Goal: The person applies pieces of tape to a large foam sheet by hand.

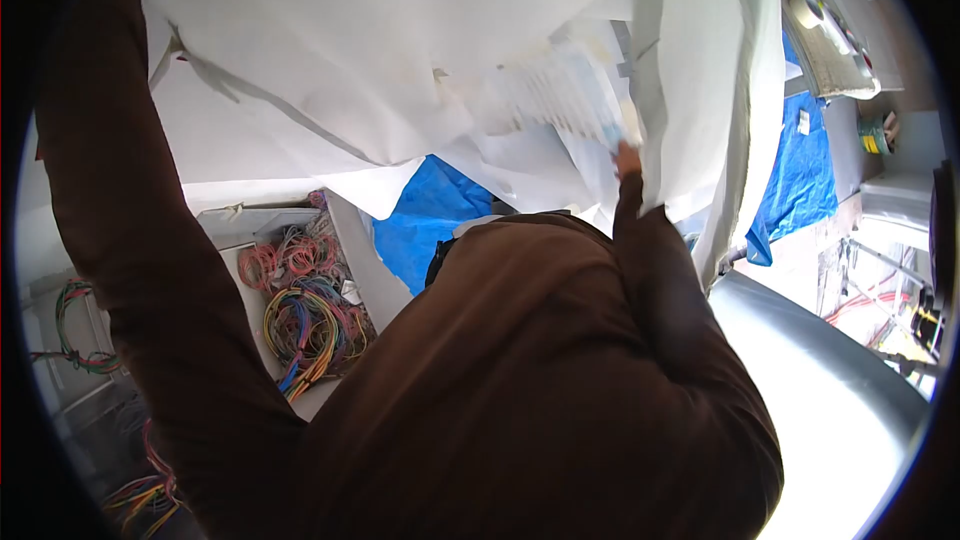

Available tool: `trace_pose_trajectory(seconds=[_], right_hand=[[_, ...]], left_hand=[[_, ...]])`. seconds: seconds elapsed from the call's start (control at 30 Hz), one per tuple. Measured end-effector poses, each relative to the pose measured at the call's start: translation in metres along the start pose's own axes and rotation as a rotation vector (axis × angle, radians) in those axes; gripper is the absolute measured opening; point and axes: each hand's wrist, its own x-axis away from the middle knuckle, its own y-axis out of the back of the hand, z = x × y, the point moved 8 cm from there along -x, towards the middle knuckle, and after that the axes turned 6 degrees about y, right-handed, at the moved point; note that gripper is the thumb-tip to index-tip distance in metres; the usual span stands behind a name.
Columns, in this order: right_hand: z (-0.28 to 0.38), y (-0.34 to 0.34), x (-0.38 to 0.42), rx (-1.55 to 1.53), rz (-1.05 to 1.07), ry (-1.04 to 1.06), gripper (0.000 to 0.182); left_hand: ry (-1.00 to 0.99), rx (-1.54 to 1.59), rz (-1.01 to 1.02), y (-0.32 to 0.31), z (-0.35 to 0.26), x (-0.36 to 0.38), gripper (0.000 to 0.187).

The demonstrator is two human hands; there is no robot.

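White sheeting (400, 30) hangs in folds across the upper part of the head view. My right hand (627, 158) is raised at the lower edge of a pale, motion-smeared patterned piece (565, 85), beside a long fold of the sheeting. The fingers are small and blurred, so their grip cannot be made out. My left arm, in a brown sleeve, reaches up along the left side, and its hand lies outside the picture. Blue tarp (430, 215) shows below the sheeting.
A box (355, 255) of coiled coloured wires (305, 325) stands at the left. More wires (150, 490) lie lower left. Another blue tarp (800, 175) hangs at the right, below a shelf (845, 80) with rolls. A bright, smooth surface (810, 380) extends at the lower right.
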Motion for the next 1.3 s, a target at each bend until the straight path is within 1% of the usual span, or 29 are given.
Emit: trace_pose_trajectory(seconds=[0.07, 0.17, 0.3, 0.4, 0.47, 0.53, 0.6, 0.63, 0.73, 0.8, 0.83, 0.9, 0.97, 1.0, 1.03, 1.1, 1.13, 1.17, 1.23, 1.3], right_hand=[[-0.020, 0.030, 0.039, 0.006, 0.027, -0.016, 0.060], [-0.065, 0.102, 0.066, 0.026, -0.003, -0.101, 0.064], [-0.152, 0.201, 0.121, 0.056, -0.074, -0.319, 0.069], [-0.207, 0.240, 0.159, 0.077, -0.053, -0.478, 0.073], [-0.211, 0.230, 0.156, 0.129, 0.063, -0.526, 0.076], [-0.177, 0.178, 0.126, 0.249, 0.283, -0.427, 0.079], [-0.062, 0.077, 0.096, 0.535, 0.466, -0.164, 0.079], [0.002, 0.024, 0.085, 0.674, 0.525, -0.019, 0.080], [0.244, -0.121, 0.188, 0.172, 0.565, 0.641, 0.070], [0.325, -0.179, 0.242, -0.085, 0.667, 0.571, 0.076], [0.351, -0.199, 0.254, -0.150, 0.610, 0.592, 0.070], [0.377, -0.234, 0.266, -0.089, 0.593, 0.724, 0.055], [0.373, -0.251, 0.271, 0.034, 0.592, 0.825, 0.034], [0.366, -0.251, 0.272, 0.023, 0.560, 0.791, 0.023], [0.353, -0.254, 0.263, 0.025, 0.558, 0.782, 0.023], [0.324, -0.254, 0.247, -0.151, 0.567, 0.661, 0.029], [0.320, -0.237, 0.247, -0.153, 0.545, 0.688, 0.029], [0.319, -0.215, 0.248, 0.028, 0.447, 0.777, 0.026], [0.292, -0.171, 0.232, 0.175, 0.246, 0.894, 0.027], [0.235, -0.116, 0.206, 0.280, 0.066, 0.871, 0.029]], left_hand=[[0.083, -0.034, -0.047, 0.012, 0.036, -0.003, 0.011], [0.197, -0.063, -0.097, 0.023, 0.092, -0.006, 0.011], [0.278, -0.066, -0.117, 0.033, 0.135, -0.009, 0.010], [0.321, -0.066, -0.132, 0.035, 0.148, -0.006, 0.010], [0.335, -0.058, -0.137, 0.035, 0.155, -0.006, 0.010], [0.343, -0.044, -0.149, 0.035, 0.162, -0.006, 0.010], [0.344, -0.036, -0.160, 0.037, 0.166, -0.008, 0.010], [0.346, -0.034, -0.161, 0.037, 0.168, -0.008, 0.010], [0.361, -0.033, -0.156, 0.038, 0.175, -0.006, 0.010], [0.361, -0.031, -0.159, 0.039, 0.176, -0.007, 0.010], [0.364, -0.034, -0.158, 0.040, 0.177, -0.005, 0.010], [0.365, -0.026, -0.161, 0.041, 0.178, -0.005, 0.010], [0.359, -0.021, -0.166, 0.042, 0.180, -0.008, 0.010], [0.356, -0.022, -0.165, 0.042, 0.181, -0.008, 0.010], [0.360, -0.035, -0.161, 0.042, 0.183, -0.007, 0.010], [0.362, -0.038, -0.160, 0.045, 0.188, -0.006, 0.010], [0.361, -0.032, -0.159, 0.042, 0.193, -0.010, 0.010], [0.360, -0.024, -0.161, 0.040, 0.200, -0.013, 0.011], [0.359, -0.013, -0.155, 0.041, 0.214, -0.019, 0.011], [0.354, -0.014, -0.154, 0.046, 0.220, -0.030, 0.011]])
